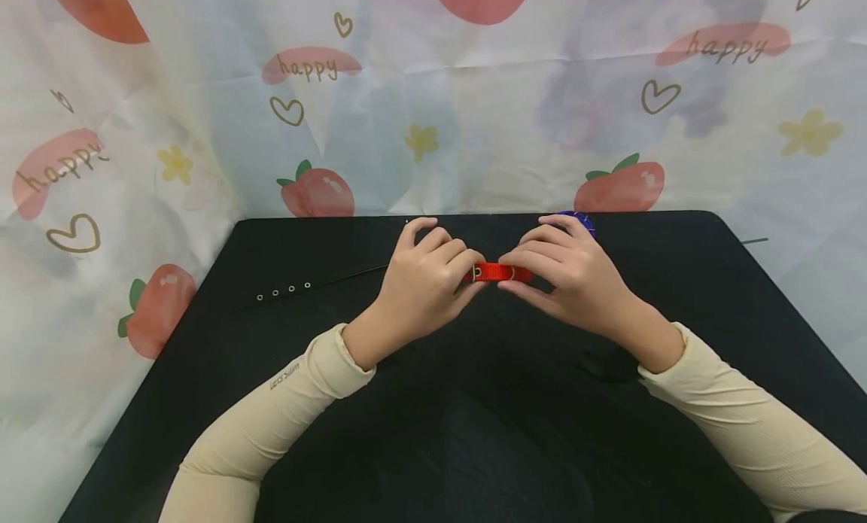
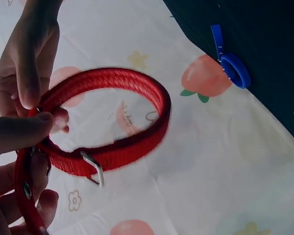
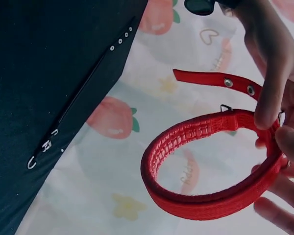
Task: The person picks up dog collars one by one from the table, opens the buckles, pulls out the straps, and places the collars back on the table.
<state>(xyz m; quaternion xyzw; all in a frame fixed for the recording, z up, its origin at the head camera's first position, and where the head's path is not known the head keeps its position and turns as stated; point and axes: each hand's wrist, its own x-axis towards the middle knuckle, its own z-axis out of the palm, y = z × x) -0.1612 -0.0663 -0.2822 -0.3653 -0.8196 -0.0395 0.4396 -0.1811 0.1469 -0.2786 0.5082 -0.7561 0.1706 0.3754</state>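
A red dog collar [image 1: 493, 272] is raised between my two hands in front of me, bent into a loop. My left hand [image 1: 423, 278] pinches it near the metal buckle, thumb against the strap. On the other side, my right hand [image 1: 572, 271] pinches the band beside the D-ring. The left wrist view has the padded red loop [image 2: 137, 154] hanging out past the fingers, with a metal ring on its outer side. In the right wrist view the collar's free tail [image 3: 201, 77], with metal eyelets, sticks out past the left hand [image 3: 272, 63].
A thin black collar [image 3: 81, 90] with metal eyelets and a buckle lies on the black table [image 1: 474, 433] at the left. A blue collar [image 2: 237, 71], looped, lies near the table's far edge, partly behind my right hand. A printed curtain [image 1: 488, 117] hangs behind the table.
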